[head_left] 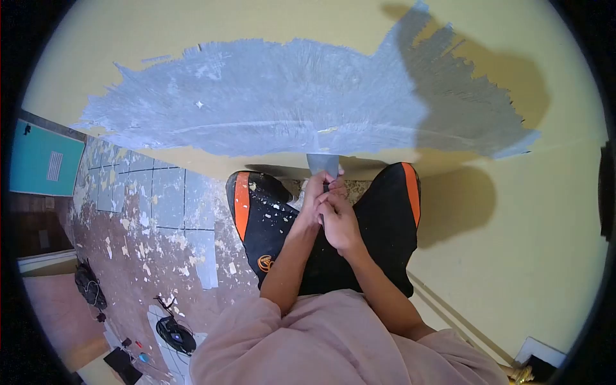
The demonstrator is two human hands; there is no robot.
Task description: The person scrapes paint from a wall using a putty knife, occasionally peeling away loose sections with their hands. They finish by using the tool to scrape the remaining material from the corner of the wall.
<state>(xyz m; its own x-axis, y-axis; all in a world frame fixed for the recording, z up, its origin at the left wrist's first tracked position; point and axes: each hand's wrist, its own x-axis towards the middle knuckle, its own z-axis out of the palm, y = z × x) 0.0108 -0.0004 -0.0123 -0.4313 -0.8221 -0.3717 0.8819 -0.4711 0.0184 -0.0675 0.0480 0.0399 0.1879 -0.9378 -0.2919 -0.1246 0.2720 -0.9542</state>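
Both hands meet in front of my knees around the handle of a scraper [323, 163] with a wide flat blade. My left hand [316, 196] has its fingers wrapped near the blade end. Just behind it, my right hand [340, 224] is closed on the rear of the handle. The blade points away from me toward the wall [256, 19], at the lower edge of a large bare grey patch [256, 96] with ragged edges of yellowish paint. A small yellowish flake [328, 130] shows on the patch beyond the blade. The fingers hide most of the handle.
Paint chips litter the floor [128, 256] at left, where grey sheets [168, 192] lie. A coiled black cable [174, 335], a dark bag [90, 285] and a teal panel [48, 157] are farther left. A white-framed box [539, 356] stands at lower right.
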